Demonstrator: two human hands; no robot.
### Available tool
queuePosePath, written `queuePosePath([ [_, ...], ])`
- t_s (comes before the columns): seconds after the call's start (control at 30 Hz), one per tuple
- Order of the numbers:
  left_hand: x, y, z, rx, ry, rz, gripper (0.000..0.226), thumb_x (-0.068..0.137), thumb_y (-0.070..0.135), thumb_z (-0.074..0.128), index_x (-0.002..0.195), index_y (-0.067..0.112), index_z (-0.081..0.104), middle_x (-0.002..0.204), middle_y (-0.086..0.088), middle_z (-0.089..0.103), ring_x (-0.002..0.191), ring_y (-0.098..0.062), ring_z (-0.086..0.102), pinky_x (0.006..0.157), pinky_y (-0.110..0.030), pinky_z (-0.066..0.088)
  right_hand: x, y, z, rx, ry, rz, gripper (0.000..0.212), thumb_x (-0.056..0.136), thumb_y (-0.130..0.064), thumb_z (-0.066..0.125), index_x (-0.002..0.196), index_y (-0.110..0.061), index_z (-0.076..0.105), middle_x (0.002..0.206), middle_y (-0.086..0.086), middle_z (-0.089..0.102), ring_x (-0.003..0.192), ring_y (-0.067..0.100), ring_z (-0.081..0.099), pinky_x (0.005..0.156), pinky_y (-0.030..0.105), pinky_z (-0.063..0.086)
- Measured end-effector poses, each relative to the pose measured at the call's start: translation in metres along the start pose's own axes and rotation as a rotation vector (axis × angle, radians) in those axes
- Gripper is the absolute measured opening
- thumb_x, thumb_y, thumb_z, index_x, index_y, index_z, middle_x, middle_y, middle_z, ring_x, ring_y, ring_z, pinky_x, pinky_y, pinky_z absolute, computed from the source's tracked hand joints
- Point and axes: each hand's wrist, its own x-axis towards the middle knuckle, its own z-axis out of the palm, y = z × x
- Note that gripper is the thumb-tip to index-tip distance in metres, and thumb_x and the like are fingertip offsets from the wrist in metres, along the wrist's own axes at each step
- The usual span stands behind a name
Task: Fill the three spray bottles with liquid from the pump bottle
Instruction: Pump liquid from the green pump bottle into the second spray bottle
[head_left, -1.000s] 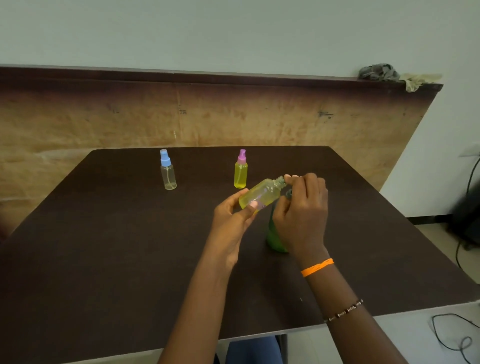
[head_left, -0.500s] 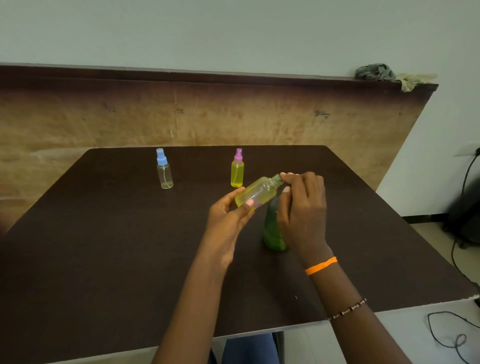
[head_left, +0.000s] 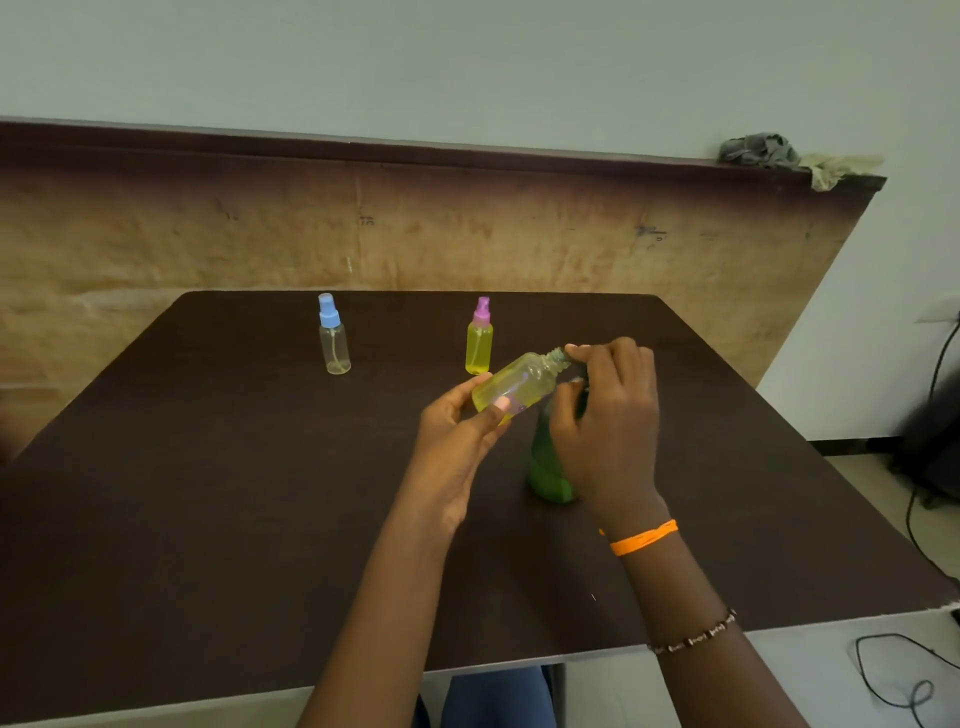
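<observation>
A pale wall and a worn tan panel stand behind the dark brown table (head_left: 208, 493) I am working over, with a grey rag (head_left: 758, 149) bunched on the panel's top edge at the far right. My left hand (head_left: 457, 431) grips an uncapped yellow bottle (head_left: 519, 387) between thumb and fingers, holding it tilted in the air with its threaded neck pointing up and to the right. My right hand (head_left: 608, 421) sits at that neck — fingertips curled and pinching at the bottle's mouth, though I cannot tell what small part they pinch. Directly under the right hand the green pump bottle (head_left: 548, 467) stands upright on the table, its top hidden behind my fingers. Further back, the pink-capped spray bottle (head_left: 479, 338) stands upright with yellow liquid inside, just behind the tilted one, and the blue-capped spray bottle (head_left: 332, 335) stands well apart to the left — clear, no colour in it that I can make out. An orange band (head_left: 644, 538) circles my right wrist.
</observation>
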Motion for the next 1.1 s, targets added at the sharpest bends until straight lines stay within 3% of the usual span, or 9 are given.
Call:
queuePosePath([
  [0.1, 0.001, 0.0, 0.0, -0.005, -0.003, -0.004, 0.041, 0.089, -0.002, 0.055, 0.129, 0.003, 0.051, 0.113, -0.005, 0.064, 0.104, -0.012, 0.062, 0.081, -0.018, 0.054, 0.001, 0.005, -0.002, 0.083, 0.007, 0.038, 0.034, 0.079, -0.007, 0.037, 0.094, 0.002, 0.066, 0.084, 0.011, 0.053, 0.081, 0.02, 0.044, 0.07, 0.03, 0.041],
  [0.23, 0.003, -0.003, 0.001, 0.017, 0.005, -0.006, 0.041, 0.088, 0.0, 0.056, 0.129, 0.004, 0.051, 0.116, -0.006, 0.064, 0.105, -0.012, 0.062, 0.08, -0.018, 0.053, -0.008, 0.007, 0.01, -0.01, 0.058, 0.036, 0.033, 0.081, 0.004, 0.035, 0.094, 0.005, 0.066, 0.08, 0.016, 0.054, 0.077, 0.022, 0.042, 0.066, 0.039, 0.045],
  [0.5, 0.004, -0.002, -0.003, 0.004, -0.026, -0.013, 0.038, 0.089, 0.0, 0.055, 0.126, 0.003, 0.053, 0.113, -0.006, 0.065, 0.104, -0.012, 0.062, 0.084, -0.019, 0.052, 0.011, 0.003, -0.005, -0.015, -0.031, 0.021, 0.034, 0.079, -0.013, 0.033, 0.084, 0.001, 0.063, 0.081, 0.013, 0.054, 0.08, 0.025, 0.045, 0.067, 0.039, 0.045],
  [0.67, 0.006, -0.004, -0.002, 0.004, -0.033, -0.021, 0.039, 0.087, 0.001, 0.058, 0.126, 0.003, 0.053, 0.115, -0.007, 0.065, 0.104, -0.012, 0.062, 0.083, -0.018, 0.053, -0.013, 0.006, 0.013, -0.047, 0.092, 0.018, 0.032, 0.076, -0.002, 0.041, 0.096, 0.004, 0.065, 0.085, 0.017, 0.056, 0.079, 0.025, 0.044, 0.068, 0.038, 0.042],
  [0.83, 0.004, -0.002, -0.002, 0.011, -0.058, -0.028, 0.035, 0.088, 0.001, 0.056, 0.122, 0.005, 0.055, 0.109, -0.004, 0.067, 0.1, -0.009, 0.063, 0.082, -0.017, 0.053, -0.005, 0.002, 0.008, -0.036, 0.067, 0.038, 0.029, 0.074, -0.005, 0.04, 0.089, 0.003, 0.064, 0.081, 0.015, 0.053, 0.077, 0.026, 0.045, 0.064, 0.041, 0.043],
  [1.0, 0.005, -0.001, -0.001, 0.008, -0.041, -0.028, 0.038, 0.088, 0.001, 0.056, 0.126, 0.003, 0.053, 0.116, -0.009, 0.064, 0.105, -0.013, 0.062, 0.085, -0.021, 0.052, 0.012, 0.0, -0.001, -0.006, 0.009, 0.056, 0.029, 0.078, -0.014, 0.036, 0.079, 0.0, 0.062, 0.078, 0.011, 0.054, 0.077, 0.026, 0.048, 0.064, 0.037, 0.043],
  [1.1, 0.006, -0.002, 0.002, 0.017, -0.029, -0.021, 0.04, 0.088, -0.002, 0.055, 0.128, 0.002, 0.051, 0.113, -0.007, 0.064, 0.104, -0.014, 0.061, 0.084, -0.02, 0.053, -0.004, 0.002, 0.01, -0.051, 0.069, 0.067, 0.027, 0.078, -0.001, 0.037, 0.086, 0.003, 0.062, 0.081, 0.015, 0.052, 0.075, 0.027, 0.045, 0.063, 0.041, 0.045],
])
